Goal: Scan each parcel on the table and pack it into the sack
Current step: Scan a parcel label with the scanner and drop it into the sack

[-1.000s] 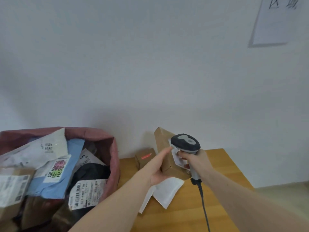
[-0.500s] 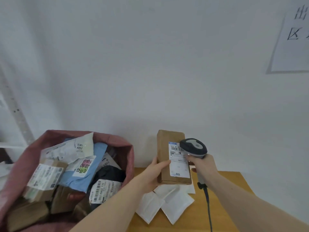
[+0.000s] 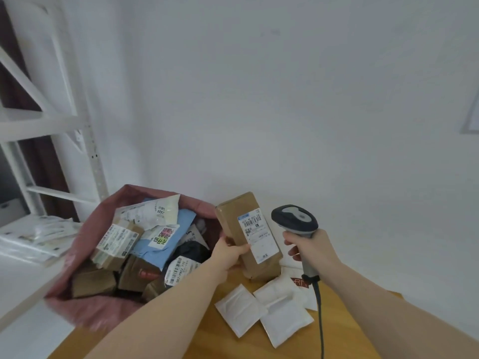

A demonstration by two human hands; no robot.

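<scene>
The print on the box (image 3: pixel 248 229) label is too small to read. The left hand (image 3: pixel 228 252) covers the box's lower left side. The scanner (image 3: pixel 295 221) cable leaves the bottom edge. The box hides part of a white packet (image 3: pixel 298 278). The sack (image 3: pixel 85 255) near rim is blurred. Lower parcels in the sack are half buried. A wall sheet (image 3: pixel 471 117) is cut at the right edge.

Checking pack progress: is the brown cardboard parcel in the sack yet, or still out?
Out. The left hand holds the brown cardboard parcel upright above the wooden table, beside the pink sack.
</scene>
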